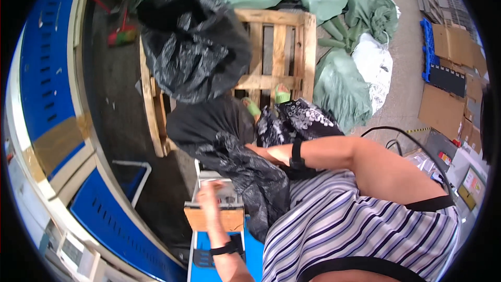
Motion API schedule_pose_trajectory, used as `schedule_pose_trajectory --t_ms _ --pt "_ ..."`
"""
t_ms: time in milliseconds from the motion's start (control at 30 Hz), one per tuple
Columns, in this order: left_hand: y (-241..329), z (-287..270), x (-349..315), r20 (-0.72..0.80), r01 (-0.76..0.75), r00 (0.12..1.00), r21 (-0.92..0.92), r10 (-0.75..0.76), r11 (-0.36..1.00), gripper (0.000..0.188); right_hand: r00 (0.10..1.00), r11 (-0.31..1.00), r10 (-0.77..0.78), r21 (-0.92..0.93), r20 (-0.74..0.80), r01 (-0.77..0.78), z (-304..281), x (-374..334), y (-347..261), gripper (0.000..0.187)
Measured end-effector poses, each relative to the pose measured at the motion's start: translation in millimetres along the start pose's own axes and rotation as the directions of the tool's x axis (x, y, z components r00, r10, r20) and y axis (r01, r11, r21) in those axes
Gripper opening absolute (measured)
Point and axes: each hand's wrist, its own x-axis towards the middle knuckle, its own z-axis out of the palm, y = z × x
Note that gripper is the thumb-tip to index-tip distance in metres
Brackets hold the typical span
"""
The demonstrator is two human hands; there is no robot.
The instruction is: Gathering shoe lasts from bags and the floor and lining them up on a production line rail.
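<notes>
My left hand [210, 194] is over a small open box [216, 216] with a wood-coloured front. Its fingers are smeared by motion, and whatever they may hold cannot be made out. Small clear and grey items lie in the box beside it. My right hand [259, 152] is at a crumpled black plastic bag [250, 177] and appears to grip it, though the bag's folds partly hide the fingers. The bag drapes down between my arms. Touching it on the far side is a dark, rounded, matte bundle [209, 122].
A large black plastic bag [195, 55] rests on a wooden pallet [271, 18] ahead. Green woven sacks [342, 86] and a white sack [373, 65] lie beyond and to the right. Blue-panelled cabinets [112, 211] line the left. Cardboard boxes [441, 105] stand far right.
</notes>
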Motion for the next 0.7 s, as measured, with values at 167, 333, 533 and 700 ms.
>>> schedule_pose_trajectory --t_ms 167,333,533,700 --pt "-14 -3 120 0.172 -0.26 0.932 0.931 0.319 0.258 0.105 0.992 0.995 -0.092 0.054 0.091 0.088 14 -61 -1 0.049" --pt "-11 48 224 0.2 -0.337 0.881 0.902 0.429 0.272 0.101 0.979 0.981 -0.172 0.114 0.111 0.16 31 -96 -17 0.047" --pt "-35 48 238 0.176 -0.421 0.831 0.819 0.528 0.389 0.044 0.969 0.961 -0.231 0.178 0.087 0.213 28 -146 -1 0.046" --pt "-12 50 242 0.28 -0.44 0.856 0.837 0.435 0.325 0.032 0.959 0.975 -0.218 0.084 0.182 0.205 52 -90 35 0.045"
